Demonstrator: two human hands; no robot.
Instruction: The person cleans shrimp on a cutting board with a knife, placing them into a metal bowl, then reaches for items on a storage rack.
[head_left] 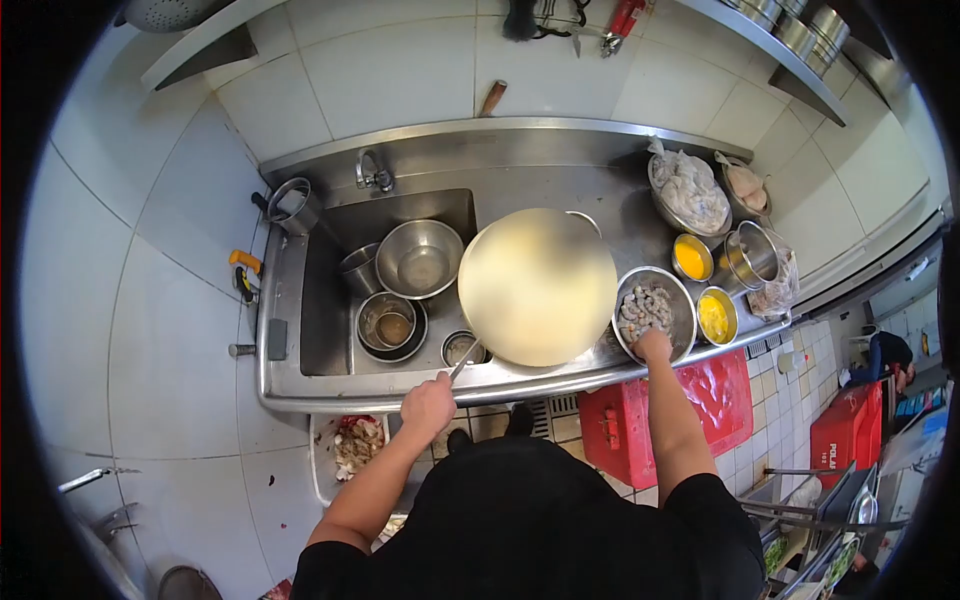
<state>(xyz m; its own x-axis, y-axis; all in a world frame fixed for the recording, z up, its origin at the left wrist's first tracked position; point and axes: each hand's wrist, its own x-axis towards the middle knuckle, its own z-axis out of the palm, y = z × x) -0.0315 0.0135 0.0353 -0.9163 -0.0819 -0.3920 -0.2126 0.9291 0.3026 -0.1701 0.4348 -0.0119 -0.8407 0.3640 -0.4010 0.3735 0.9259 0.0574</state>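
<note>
My left hand (428,405) is closed round the handle of a knife (465,359), whose blade points up toward a large round pale board (530,310). My right hand (653,346) reaches into a steel bowl (684,300) to the right of the board. Greyish shrimp-like pieces (645,308) lie in that bowl. The fingers of my right hand are bent down at the pieces, and what they hold, if anything, is too small to make out. Below the board's left edge stands a small steel cup (462,348).
Steel bowls (420,258) fill the sink at left, under a faucet (373,172). Bowls of yellow food (692,257) and bagged food (690,190) stand at right. A red cooler (620,430) and a bin of scraps (358,445) are below the counter. Another person (890,350) is far right.
</note>
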